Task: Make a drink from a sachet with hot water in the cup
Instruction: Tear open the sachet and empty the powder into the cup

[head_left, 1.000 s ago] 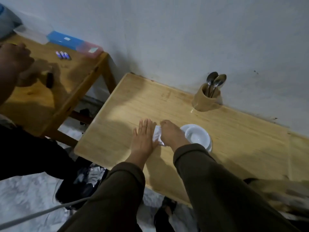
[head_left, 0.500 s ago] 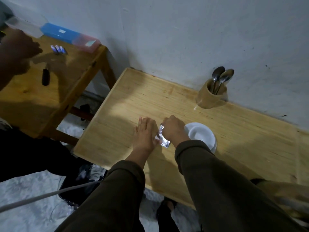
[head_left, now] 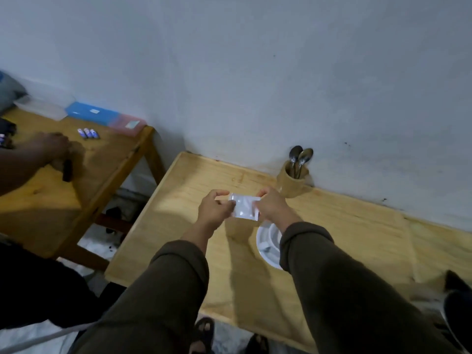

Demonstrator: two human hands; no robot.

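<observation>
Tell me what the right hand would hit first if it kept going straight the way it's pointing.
Likely the spoon holder. The right hand, pinching the sachet, points away toward the wall, and the holder stands just beyond it on the table. Depth is unclear; it may pass just left and meet the wall.

1. The sachet [head_left: 244, 207] you hold is silvery white, with no print that can be made out.
2. Your sleeves [head_left: 339, 284] are dark olive-brown.
3. The worktop [head_left: 357, 231] is pale yellow wood with a fine straight grain.
4. The cup [head_left: 268, 245] below your right wrist is white.
5. The holder [head_left: 292, 182] is tan; its spoons [head_left: 301, 158] are dull silver.
6. The wall [head_left: 255, 72] is grey-white with small dark specks.
7. On the darker orange-brown side table [head_left: 51, 200] lie a blue box [head_left: 92, 113] and a pink box [head_left: 127, 123].
</observation>
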